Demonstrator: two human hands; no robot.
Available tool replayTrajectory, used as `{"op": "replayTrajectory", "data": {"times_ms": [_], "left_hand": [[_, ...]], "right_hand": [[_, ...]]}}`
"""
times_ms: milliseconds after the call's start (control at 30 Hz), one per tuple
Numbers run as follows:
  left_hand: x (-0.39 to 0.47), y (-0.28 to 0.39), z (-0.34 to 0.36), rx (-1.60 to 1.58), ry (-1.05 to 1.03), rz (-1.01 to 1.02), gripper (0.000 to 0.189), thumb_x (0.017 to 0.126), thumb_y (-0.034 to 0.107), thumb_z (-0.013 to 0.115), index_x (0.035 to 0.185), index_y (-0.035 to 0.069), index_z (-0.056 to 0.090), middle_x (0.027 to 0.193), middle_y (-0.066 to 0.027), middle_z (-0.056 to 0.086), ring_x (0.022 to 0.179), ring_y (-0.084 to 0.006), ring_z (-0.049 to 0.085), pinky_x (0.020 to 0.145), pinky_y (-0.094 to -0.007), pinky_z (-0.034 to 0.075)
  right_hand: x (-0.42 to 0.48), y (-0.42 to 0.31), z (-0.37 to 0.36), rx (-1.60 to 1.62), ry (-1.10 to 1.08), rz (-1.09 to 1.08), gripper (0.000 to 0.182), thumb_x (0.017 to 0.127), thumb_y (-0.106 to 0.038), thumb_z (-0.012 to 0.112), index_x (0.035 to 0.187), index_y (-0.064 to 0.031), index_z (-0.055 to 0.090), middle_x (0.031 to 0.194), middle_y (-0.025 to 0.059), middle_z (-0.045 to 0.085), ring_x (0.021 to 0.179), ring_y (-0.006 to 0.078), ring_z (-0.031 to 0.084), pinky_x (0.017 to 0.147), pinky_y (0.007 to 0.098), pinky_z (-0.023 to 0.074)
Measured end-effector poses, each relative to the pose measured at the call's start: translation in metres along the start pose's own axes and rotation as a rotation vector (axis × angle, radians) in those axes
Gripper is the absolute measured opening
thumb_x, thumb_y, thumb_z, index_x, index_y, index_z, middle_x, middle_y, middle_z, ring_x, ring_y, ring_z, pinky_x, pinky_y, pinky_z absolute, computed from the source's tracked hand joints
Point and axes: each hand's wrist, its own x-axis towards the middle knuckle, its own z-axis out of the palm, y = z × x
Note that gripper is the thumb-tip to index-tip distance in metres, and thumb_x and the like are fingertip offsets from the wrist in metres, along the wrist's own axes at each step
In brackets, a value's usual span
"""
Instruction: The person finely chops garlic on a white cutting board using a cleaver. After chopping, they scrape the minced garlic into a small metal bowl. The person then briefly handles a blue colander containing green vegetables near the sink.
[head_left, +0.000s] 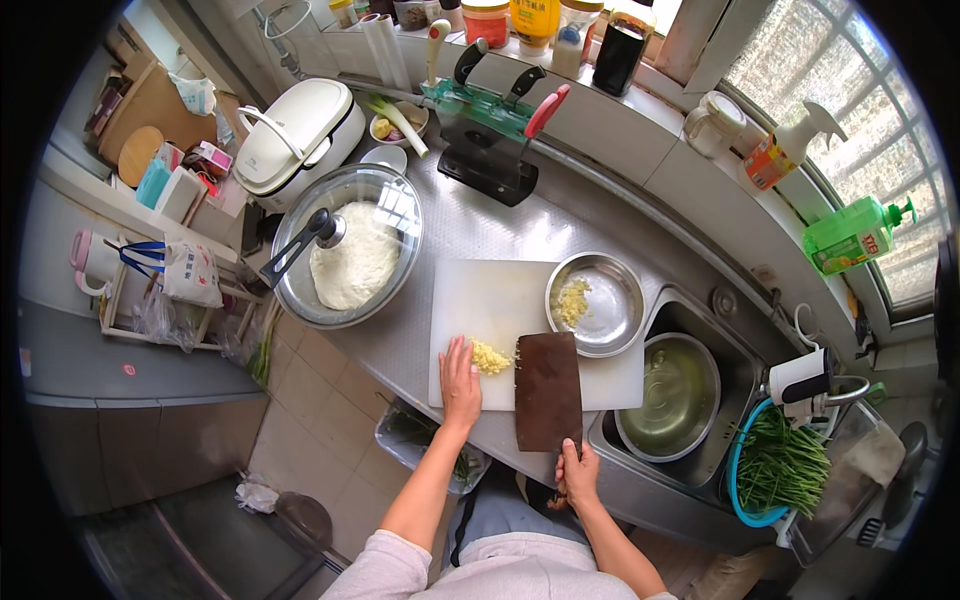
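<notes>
My right hand (579, 474) grips the handle of a Chinese cleaver (549, 394), its broad dark blade lying flat above the right part of a white cutting board (480, 300). At the board's left side, my left hand (459, 386) lies stretched out, palm down, with its fingertips beside a small heap of minced garlic or ginger (490, 358). The heap sits between the hand and the blade. A round steel bowl (611, 319) stands on the board's upper right corner, holding more of the pale mince (573, 302). The blade's far end is close to the bowl's rim.
To the right, a sink (675, 300) contains a metal basin (667, 397) of liquid, with green stalks in a blue basket (780, 465) beyond. A lidded pot (289, 300) of dough stands left. Behind are a knife block (484, 142) and a white appliance (300, 139).
</notes>
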Motion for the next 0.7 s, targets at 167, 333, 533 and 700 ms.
{"op": "replayTrajectory", "data": {"times_ms": [167,333,533,700], "left_hand": [[0.001,0.008,0.009,0.012,-0.050,0.001,0.050,0.097,0.017,0.038,0.143,-0.001,0.033,0.151,-0.0161,0.031,0.143,-0.0309,0.022,0.117,-0.0466,0.010],[0.003,0.015,0.012,-0.009,-0.062,0.001,0.053,0.098,0.019,0.037,0.145,-0.003,0.027,0.153,-0.0180,0.025,0.144,-0.0317,0.019,0.117,-0.0462,0.010],[0.005,0.013,0.015,-0.064,-0.042,-0.019,0.049,0.099,0.013,0.033,0.145,-0.002,0.028,0.153,-0.0175,0.025,0.143,-0.0318,0.019,0.117,-0.0464,0.013],[0.005,0.008,0.014,-0.200,0.023,-0.021,0.046,0.099,0.007,0.032,0.143,-0.004,0.030,0.151,-0.0178,0.028,0.142,-0.0323,0.022,0.117,-0.0429,0.018]], "right_hand": [[0.009,0.002,0.024,-0.008,-0.020,-0.007,0.030,0.096,-0.027,0.058,0.074,-0.0086,0.049,0.054,-0.0014,0.049,0.041,0.0067,0.046,0.037,0.0225,0.0348],[0.013,-0.007,0.041,-0.050,-0.067,-0.013,0.032,0.096,-0.027,0.057,0.072,-0.0086,0.049,0.053,-0.0017,0.048,0.041,0.0066,0.046,0.037,0.0233,0.0353],[0.020,-0.007,0.051,-0.077,-0.114,-0.001,0.031,0.095,-0.027,0.059,0.071,-0.0087,0.049,0.054,-0.0023,0.047,0.041,0.0066,0.045,0.038,0.0237,0.0358],[0.023,-0.005,0.057,-0.069,-0.185,0.023,0.028,0.094,-0.027,0.061,0.074,-0.0088,0.052,0.056,-0.0029,0.048,0.042,0.0066,0.045,0.038,0.0238,0.0353]]}}
